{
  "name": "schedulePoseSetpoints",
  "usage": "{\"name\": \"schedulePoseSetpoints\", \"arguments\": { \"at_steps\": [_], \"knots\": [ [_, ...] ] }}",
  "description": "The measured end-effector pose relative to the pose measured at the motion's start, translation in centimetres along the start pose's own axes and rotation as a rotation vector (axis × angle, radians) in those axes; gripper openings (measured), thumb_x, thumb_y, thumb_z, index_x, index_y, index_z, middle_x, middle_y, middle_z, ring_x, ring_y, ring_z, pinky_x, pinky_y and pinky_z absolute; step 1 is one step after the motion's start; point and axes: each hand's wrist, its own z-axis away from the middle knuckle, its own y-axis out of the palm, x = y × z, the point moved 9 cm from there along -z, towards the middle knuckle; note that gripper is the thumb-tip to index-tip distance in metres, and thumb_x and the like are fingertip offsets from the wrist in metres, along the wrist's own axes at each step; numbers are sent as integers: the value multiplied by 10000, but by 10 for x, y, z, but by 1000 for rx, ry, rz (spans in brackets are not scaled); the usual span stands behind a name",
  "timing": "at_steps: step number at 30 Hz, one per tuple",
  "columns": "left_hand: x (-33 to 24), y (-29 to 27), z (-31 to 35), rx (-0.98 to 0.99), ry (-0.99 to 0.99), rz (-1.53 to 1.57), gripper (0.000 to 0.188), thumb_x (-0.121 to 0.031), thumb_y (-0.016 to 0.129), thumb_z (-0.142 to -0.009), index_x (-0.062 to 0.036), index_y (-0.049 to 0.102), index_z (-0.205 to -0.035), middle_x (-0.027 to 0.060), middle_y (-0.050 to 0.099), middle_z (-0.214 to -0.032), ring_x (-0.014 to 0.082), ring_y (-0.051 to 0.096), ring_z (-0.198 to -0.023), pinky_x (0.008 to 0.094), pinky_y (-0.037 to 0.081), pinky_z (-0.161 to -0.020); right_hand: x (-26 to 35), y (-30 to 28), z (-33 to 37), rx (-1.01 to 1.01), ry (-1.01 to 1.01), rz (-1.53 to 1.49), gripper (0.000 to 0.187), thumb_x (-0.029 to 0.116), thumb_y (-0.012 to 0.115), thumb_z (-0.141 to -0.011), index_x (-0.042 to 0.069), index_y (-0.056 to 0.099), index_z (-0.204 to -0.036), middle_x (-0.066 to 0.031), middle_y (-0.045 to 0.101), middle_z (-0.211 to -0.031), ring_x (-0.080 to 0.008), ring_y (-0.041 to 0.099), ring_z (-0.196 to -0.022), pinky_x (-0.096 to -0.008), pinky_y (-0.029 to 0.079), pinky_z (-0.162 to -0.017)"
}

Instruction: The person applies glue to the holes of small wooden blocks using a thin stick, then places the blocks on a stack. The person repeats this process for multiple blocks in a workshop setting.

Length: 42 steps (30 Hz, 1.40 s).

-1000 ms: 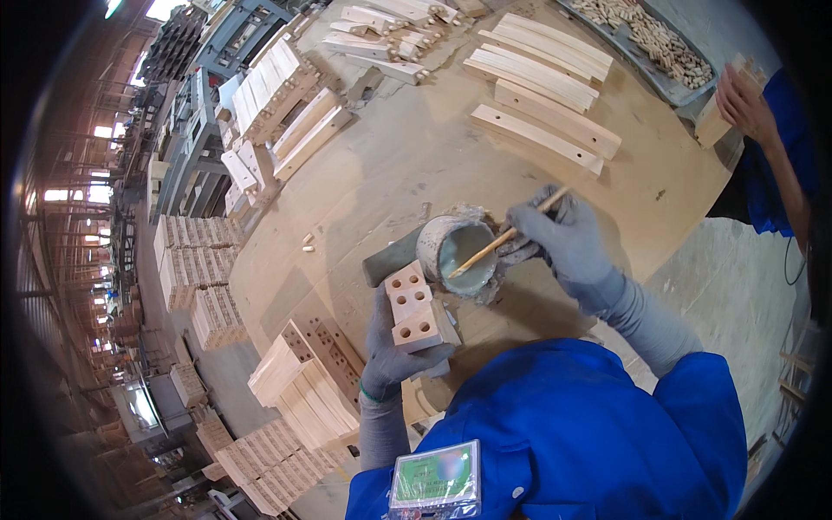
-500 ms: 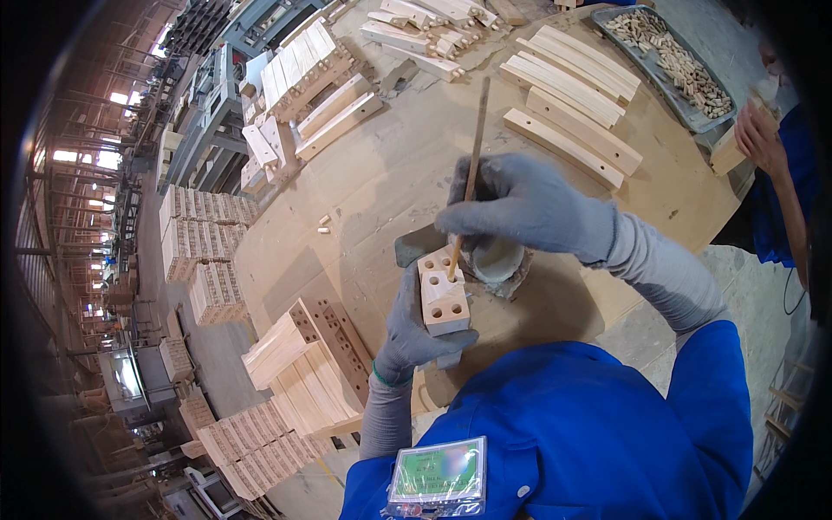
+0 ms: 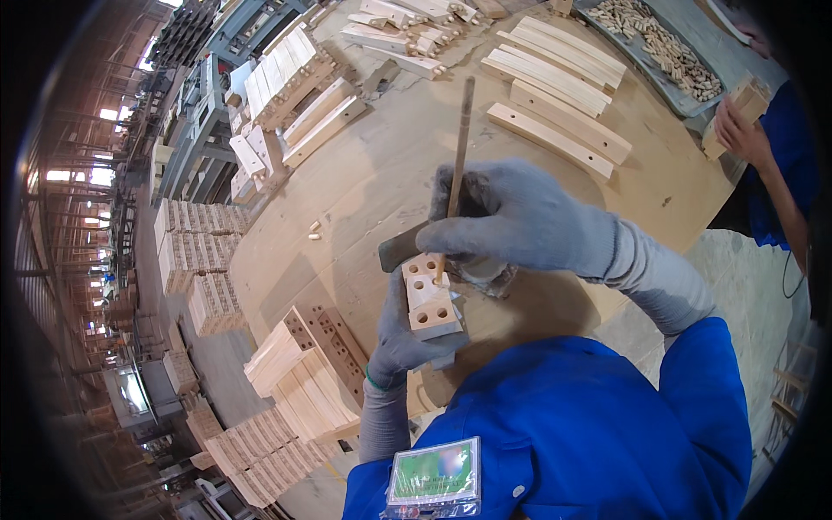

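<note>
My gloved left hand (image 3: 399,338) is wrapped round pale wooden pieces (image 3: 428,296), with their drilled end faces turned up. Several round holes show in those faces. Between its fingers my gloved right hand (image 3: 529,221) pinches a thin wooden stick (image 3: 460,139), held nearly upright. The lower tip of the stick meets the drilled face at a hole on its right side; how deep it goes I cannot tell. Behind the right hand stands a messy whitish container (image 3: 494,279), mostly hidden. A dark grey flat piece (image 3: 399,250) lies just beyond the wood.
Drilled wooden parts (image 3: 325,355) are stacked at left on the tabletop (image 3: 347,191). Two dowels (image 3: 315,231) lie nearby. Wooden rails (image 3: 555,78) and a tray of dowels (image 3: 719,97) sit at the far side. A co-worker's hand (image 3: 741,130) holds a wooden block at right.
The stick's tip has shifted slightly on the drilled face, and my right hand has come lower over the container. The co-worker's hand now grips a wooden block. The whole view has shifted a little.
</note>
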Motion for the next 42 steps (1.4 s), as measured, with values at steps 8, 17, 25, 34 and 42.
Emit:
{"name": "schedulePoseSetpoints", "arguments": {
  "at_steps": [8, 17, 25, 34, 42],
  "knots": [
    [-3, -4, -2, -12, 78, -152, 975, -189, 879, -513, -17, 366, -1323, 71, 554, -1116, 169, 559, -1014, 324, 470, -896, -25, -27, 21, -259, -36, -464, 196, 175, 700, -814, 12, 632, -899, -44, 650, -744, -124, 616, -691, -261, 499, -624],
    [-9, 2, -3, 38, 60, -134, 982, -141, 864, -544, -22, 331, -1360, 64, 530, -1156, 151, 550, -1027, 305, 486, -878, -81, -11, 89, -526, -254, 229, 138, 60, 707, -815, 19, 578, -843, -131, 659, -844, -202, 656, -719, -289, 538, -656],
    [-6, 1, -4, 5, 27, -28, 973, -144, 862, -514, -18, 366, -1342, 68, 523, -1163, 164, 535, -1054, 313, 456, -919, -55, -17, 87, -489, -397, 307, 135, 100, 692, -834, 42, 576, -873, -141, 674, -968, -262, 673, -755, -319, 538, -653],
    [-9, -1, -4, -29, 75, -129, 951, -175, 855, -499, -20, 397, -1317, 65, 536, -1134, 162, 544, -1029, 317, 458, -906, -105, -7, 92, -547, -197, 126, 135, 66, 694, -820, 36, 580, -888, -129, 684, -935, -226, 676, -755, -305, 534, -656],
    [-8, -4, -1, -76, 53, -176, 937, -213, 865, -507, -16, 408, -1302, 76, 551, -1102, 173, 559, -1002, 321, 469, -885, -71, 39, 126, -482, -432, 392, 238, 28, 702, -782, 73, 554, -962, -129, 664, -1041, -287, 667, -834, -335, 547, -696]
  ]
}}
